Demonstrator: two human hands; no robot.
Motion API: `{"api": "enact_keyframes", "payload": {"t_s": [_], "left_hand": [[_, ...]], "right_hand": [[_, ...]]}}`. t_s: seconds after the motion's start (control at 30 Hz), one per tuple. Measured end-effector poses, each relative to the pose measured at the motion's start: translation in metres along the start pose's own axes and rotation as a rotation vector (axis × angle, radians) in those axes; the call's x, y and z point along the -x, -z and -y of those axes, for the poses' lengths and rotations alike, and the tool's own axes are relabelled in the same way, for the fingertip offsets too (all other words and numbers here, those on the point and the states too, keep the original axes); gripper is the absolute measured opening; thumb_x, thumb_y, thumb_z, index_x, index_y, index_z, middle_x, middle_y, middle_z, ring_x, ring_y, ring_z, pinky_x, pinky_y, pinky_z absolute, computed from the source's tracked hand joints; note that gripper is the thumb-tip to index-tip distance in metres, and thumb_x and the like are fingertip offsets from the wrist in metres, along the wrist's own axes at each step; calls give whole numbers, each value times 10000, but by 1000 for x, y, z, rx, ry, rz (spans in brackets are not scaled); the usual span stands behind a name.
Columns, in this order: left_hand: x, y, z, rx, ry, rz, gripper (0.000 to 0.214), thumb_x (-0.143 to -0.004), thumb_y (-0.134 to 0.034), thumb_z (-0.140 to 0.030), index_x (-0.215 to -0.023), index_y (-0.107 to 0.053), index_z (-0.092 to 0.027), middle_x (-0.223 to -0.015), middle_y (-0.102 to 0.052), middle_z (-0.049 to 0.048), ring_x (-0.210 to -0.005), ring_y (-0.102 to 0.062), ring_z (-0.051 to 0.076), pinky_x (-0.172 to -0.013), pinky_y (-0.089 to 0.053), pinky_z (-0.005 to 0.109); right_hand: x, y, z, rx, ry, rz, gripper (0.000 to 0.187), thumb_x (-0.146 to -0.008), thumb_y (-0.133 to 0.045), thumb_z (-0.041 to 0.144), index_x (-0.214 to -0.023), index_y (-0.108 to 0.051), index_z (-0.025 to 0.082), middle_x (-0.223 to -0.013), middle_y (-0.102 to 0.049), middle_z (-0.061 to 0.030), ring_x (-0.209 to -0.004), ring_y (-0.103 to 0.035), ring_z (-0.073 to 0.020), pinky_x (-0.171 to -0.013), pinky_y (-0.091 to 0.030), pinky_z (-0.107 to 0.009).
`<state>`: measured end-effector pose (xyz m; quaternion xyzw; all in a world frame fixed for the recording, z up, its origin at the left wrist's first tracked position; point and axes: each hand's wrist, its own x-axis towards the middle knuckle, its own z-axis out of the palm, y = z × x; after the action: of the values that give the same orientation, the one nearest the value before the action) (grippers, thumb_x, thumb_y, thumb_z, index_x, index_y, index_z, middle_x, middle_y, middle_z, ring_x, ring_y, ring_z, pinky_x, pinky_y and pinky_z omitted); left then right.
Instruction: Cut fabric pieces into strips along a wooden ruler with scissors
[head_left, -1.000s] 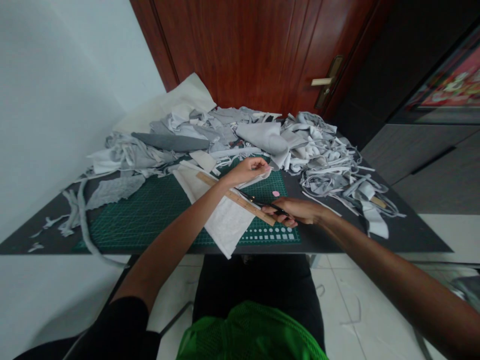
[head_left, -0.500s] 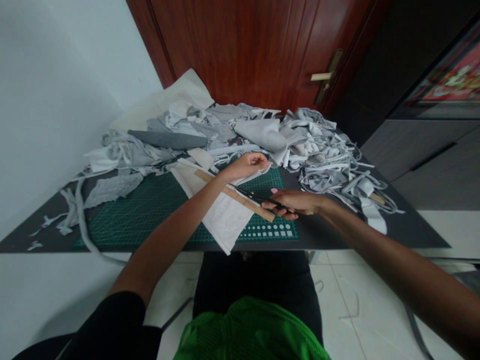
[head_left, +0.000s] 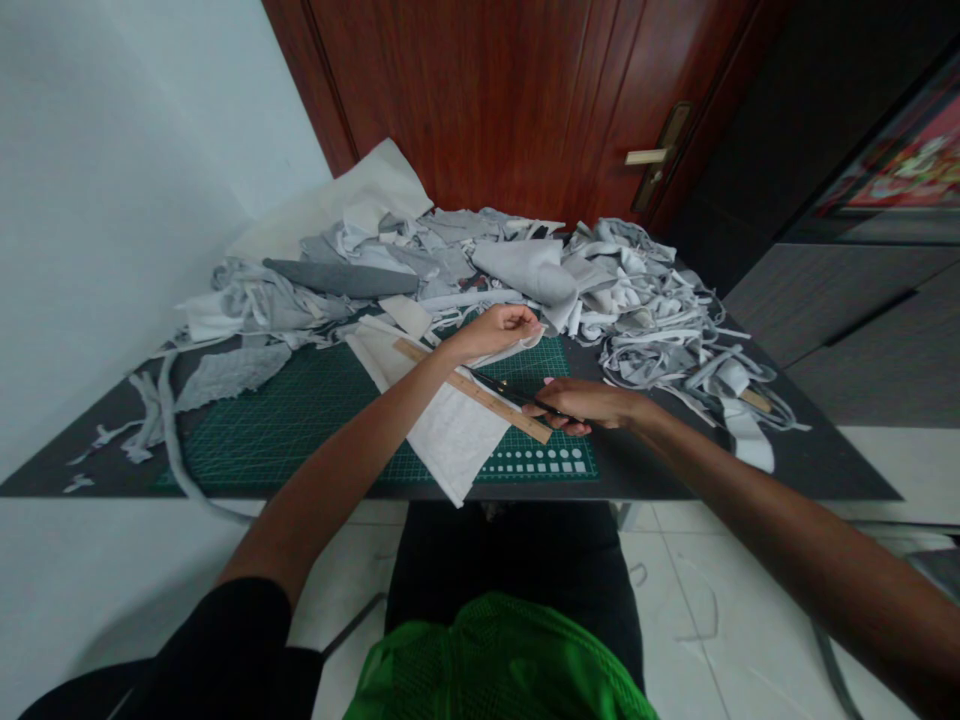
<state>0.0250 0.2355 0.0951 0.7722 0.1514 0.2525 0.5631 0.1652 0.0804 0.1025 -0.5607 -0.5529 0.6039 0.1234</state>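
My left hand (head_left: 501,330) is closed, its fingertips pinching the raised edge of a strip of white fabric (head_left: 501,352). In my right hand (head_left: 583,402) is a pair of black scissors (head_left: 504,388), blades pointing left along the cut between that strip and the larger white fabric piece (head_left: 454,435). A wooden ruler (head_left: 499,405) lies slantwise across the larger piece, just in front of the blades. Beneath all this lies a green cutting mat (head_left: 292,420). My left forearm hides part of the fabric and ruler.
Grey and white fabric scraps (head_left: 442,255) are heaped along the back of the dark table (head_left: 652,465). Tangled strips (head_left: 645,300) pile up at the right. A long grey strip (head_left: 174,440) hangs over the front edge at left. Behind stands a brown door (head_left: 465,110).
The scissor blades look more closed, and the fingers of my right hand have drawn together slightly. My left hand keeps its pinch on the strip. The whole view has shifted a little.
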Motion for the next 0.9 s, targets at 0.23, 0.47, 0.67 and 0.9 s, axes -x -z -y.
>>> {"api": "enact_keyframes", "payload": {"t_s": [0.23, 0.47, 0.67, 0.9], "left_hand": [[-2, 0, 1, -6, -24, 19, 534, -730, -797, -649, -834, -644, -148, -805, -663, 13, -765, -595, 135, -769, -448, 287], [-4, -1, 6, -11, -16, 20, 498, -768, -779, -620, -855, -641, -149, -780, -649, 9, -772, -604, 144, -784, -466, 304], [-7, 0, 11, 15, -27, 2, 468, -776, -785, -596, -857, -652, -155, -780, -621, -8, -772, -596, 134, -802, -507, 311], [-8, -2, 12, 49, -5, 9, 440, -771, -807, -566, -844, -656, -160, -755, -602, -26, -739, -581, 114, -805, -536, 312]], "right_hand": [[-8, 0, 2, 132, -24, -55, 457, -979, -556, 427, -602, -407, 215, -474, -407, 62, -354, -322, -60, -343, -246, -197], [-5, -4, 12, 350, -70, -136, 358, -954, -547, 334, -629, -446, 223, -441, -418, 58, -364, -379, -92, -373, -287, -227], [-10, -5, 17, 612, -96, -201, 315, -955, -509, 402, -719, -557, 200, -563, -588, -17, -464, -554, -151, -455, -383, -263], [-18, -4, 16, 839, 11, -274, 382, -946, -518, 477, -809, -691, 164, -972, -750, -165, -879, -695, -270, -664, -449, -303]]}}
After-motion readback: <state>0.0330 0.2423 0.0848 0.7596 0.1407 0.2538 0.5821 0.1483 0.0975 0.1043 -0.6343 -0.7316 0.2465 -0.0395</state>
